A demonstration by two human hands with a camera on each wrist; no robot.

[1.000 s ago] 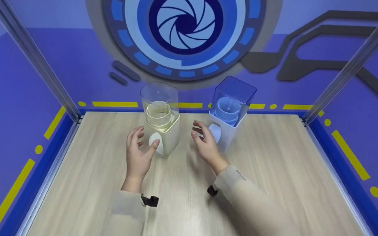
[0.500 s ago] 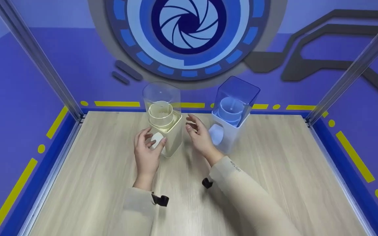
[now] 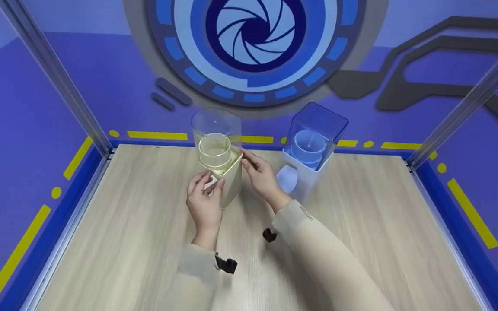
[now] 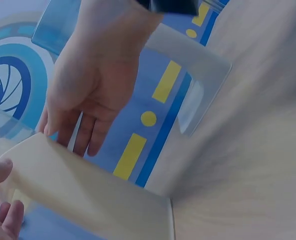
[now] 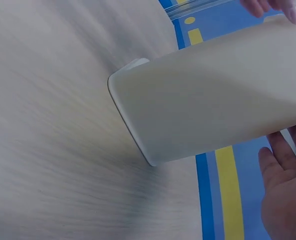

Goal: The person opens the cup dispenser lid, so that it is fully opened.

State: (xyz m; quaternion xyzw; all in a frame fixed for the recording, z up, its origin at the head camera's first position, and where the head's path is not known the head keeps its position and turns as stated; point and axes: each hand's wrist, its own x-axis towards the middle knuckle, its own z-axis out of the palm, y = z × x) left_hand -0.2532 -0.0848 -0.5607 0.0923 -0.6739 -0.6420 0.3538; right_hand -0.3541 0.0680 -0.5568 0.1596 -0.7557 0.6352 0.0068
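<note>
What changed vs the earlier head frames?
The right hand moved left, from in front of the blue container to the cream container, fingertips now at its upper edge. The left hand shifted right, its fingers closing in around the white spout; whether it grips is unclear. Both containers stay standing on the table.
</note>
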